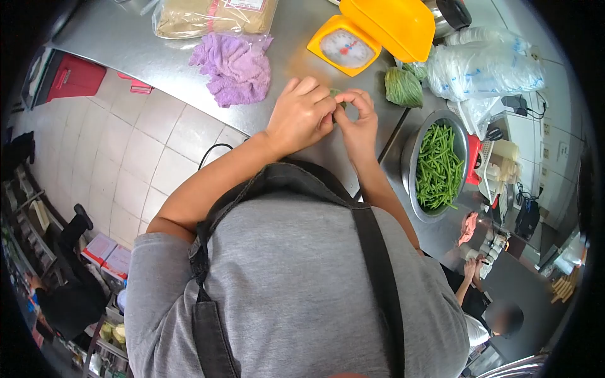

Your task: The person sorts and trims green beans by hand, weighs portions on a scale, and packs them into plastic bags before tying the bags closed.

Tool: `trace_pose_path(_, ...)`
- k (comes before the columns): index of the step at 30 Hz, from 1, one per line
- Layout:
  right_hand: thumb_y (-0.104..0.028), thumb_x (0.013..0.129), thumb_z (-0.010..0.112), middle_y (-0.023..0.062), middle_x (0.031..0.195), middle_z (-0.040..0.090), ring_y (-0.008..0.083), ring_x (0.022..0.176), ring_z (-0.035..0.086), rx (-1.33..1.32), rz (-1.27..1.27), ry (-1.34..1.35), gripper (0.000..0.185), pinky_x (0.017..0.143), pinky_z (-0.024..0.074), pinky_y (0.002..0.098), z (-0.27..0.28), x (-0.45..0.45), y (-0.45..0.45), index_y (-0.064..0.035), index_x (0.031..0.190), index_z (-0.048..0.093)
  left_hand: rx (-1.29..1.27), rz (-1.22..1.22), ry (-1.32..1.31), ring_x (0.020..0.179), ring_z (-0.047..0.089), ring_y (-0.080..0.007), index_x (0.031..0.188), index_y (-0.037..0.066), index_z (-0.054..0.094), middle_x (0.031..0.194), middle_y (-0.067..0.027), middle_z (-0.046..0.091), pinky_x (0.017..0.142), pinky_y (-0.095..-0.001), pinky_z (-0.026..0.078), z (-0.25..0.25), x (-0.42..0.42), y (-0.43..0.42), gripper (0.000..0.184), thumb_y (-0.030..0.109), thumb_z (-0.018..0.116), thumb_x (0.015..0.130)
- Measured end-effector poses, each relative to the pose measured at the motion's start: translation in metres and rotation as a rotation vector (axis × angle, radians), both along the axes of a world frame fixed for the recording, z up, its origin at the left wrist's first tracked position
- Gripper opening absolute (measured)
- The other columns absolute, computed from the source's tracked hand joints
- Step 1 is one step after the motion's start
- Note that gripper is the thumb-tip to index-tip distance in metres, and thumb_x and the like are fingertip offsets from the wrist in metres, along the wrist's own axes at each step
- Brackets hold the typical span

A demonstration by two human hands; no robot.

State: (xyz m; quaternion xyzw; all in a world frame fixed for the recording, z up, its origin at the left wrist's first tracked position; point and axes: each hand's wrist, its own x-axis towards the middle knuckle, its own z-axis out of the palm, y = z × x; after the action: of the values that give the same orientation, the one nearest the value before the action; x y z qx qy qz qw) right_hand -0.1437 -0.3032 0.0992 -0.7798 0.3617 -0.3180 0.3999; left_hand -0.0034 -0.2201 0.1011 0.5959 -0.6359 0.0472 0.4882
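My left hand and my right hand are close together over the steel table, fingers pinched. Between them is a small green bag, mostly hidden by my fingers; it looks similar in colour to the filled bags nearby. Just beyond my hands stands a yellow kitchen scale with a round dial and a yellow pan. Right of the scale sit plastic bags with green contents. A steel bowl of cut green beans is beside my right arm.
A crumpled purple cloth lies left of my hands, below a large clear bag with brown contents. Clear plastic bags are piled at the right. Two other people are in the room, one handling items at the far right counter.
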Motion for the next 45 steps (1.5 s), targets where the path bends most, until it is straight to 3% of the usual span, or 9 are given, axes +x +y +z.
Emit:
trace_pose_path(11,-0.006,0.095,0.047,0.0113,0.127,0.048,0.0220,0.119,0.046,0.353,0.112,-0.272,0.023,0.104,0.0342,0.0326,-0.008,-0.018,0.024,0.0037,0.109,0.063,-0.081,-0.108,-0.082,0.079,0.052,-0.0238,0.078,0.011,0.061,0.077,-0.0025,0.053,0.070,-0.0365,0.041,0.017,0.001,-0.013,0.020,0.006,0.072,0.062)
trace_pose_path(17,-0.019,0.097,0.044,0.0095,0.115,0.054,0.0183,0.113,0.048,0.365,0.148,-0.174,0.027,0.101,0.0344,0.0314,0.003,-0.035,0.008,-0.0014,0.102,0.064,0.116,-0.140,0.032,0.083,0.059,-0.0259,0.080,0.009,0.067,0.080,-0.0058,0.062,0.074,-0.0373,0.045,0.031,0.005,-0.017,0.014,0.006,0.073,0.068)
trace_pose_path(22,-0.029,0.098,0.049,0.0045,0.099,0.059,0.0160,0.101,0.050,0.437,-0.313,-0.414,0.027,0.097,0.0353,0.0316,0.021,-0.060,-0.059,-0.0055,0.099,0.063,0.280,-0.011,-0.039,0.081,0.064,-0.0292,0.084,0.004,0.070,0.085,-0.0079,0.067,0.075,-0.0367,0.049,0.041,0.076,0.006,0.009,0.001,0.071,0.076)
trace_pose_path(26,-0.033,0.097,0.054,0.0119,0.122,0.054,0.0241,0.113,0.050,0.026,-0.460,-0.358,0.043,0.101,0.0367,0.0410,0.051,-0.062,-0.138,0.0001,0.124,0.058,0.412,0.090,-0.076,0.094,0.062,-0.0286,0.090,0.007,0.071,0.093,-0.0055,0.067,0.084,-0.0401,0.047,0.024,0.097,0.033,0.014,0.005,0.073,0.075)
trace_pose_path(29,-0.032,0.098,0.054,0.0179,0.134,0.048,0.0341,0.121,0.046,-0.687,-0.547,0.836,0.052,0.104,0.0336,0.0499,-0.012,-0.078,-0.200,0.0025,0.136,0.048,0.522,0.171,-0.249,0.116,0.055,-0.0329,0.110,0.014,0.069,0.118,-0.0069,0.063,0.099,-0.0449,0.042,0.021,0.096,0.046,0.032,0.012,0.074,0.078)
trace_pose_path(34,-0.019,0.092,0.060,0.0206,0.133,0.051,0.0383,0.123,0.046,-0.786,-0.567,0.363,0.050,0.106,0.0323,0.0515,0.038,-0.048,-0.142,0.0003,0.136,0.045,0.580,0.309,-0.423,0.137,0.037,-0.0449,0.135,0.026,0.057,0.154,-0.0079,0.038,0.114,-0.0555,0.029,-0.036,0.088,0.064,0.050,0.023,0.068,0.086)
trace_pose_path(38,0.000,0.082,0.057,0.0187,0.123,0.058,0.0357,0.115,0.051,-0.487,-0.115,-0.089,0.039,0.102,0.0359,0.0490,0.005,-0.003,-0.029,-0.0011,0.121,0.058,0.427,0.238,-0.225,0.122,0.058,-0.0325,0.116,0.020,0.071,0.132,-0.0065,0.062,0.096,-0.0392,0.051,-0.049,0.085,0.070,0.032,0.012,0.063,0.086)
trace_pose_path(39,-0.001,0.082,0.061,0.0176,0.121,0.059,0.0327,0.113,0.053,-0.611,0.060,0.058,0.038,0.102,0.0370,0.0471,0.005,0.009,-0.001,-0.0059,0.119,0.061,0.361,0.233,-0.183,0.105,0.067,-0.0270,0.099,0.016,0.076,0.115,-0.0039,0.071,0.086,-0.0322,0.055,-0.038,0.073,0.070,0.021,0.009,0.067,0.081)
trace_pose_path(45,-0.013,0.078,0.075,0.0074,0.116,0.063,0.0289,0.113,0.054,-0.397,0.287,0.221,0.025,0.098,0.0387,0.0454,-0.038,0.035,0.029,-0.0108,0.102,0.070,0.282,0.069,-0.028,0.078,0.061,-0.0232,0.078,0.010,0.067,0.081,-0.0015,0.067,0.071,-0.0356,0.049,-0.022,0.053,0.066,0.014,0.010,0.077,0.069)
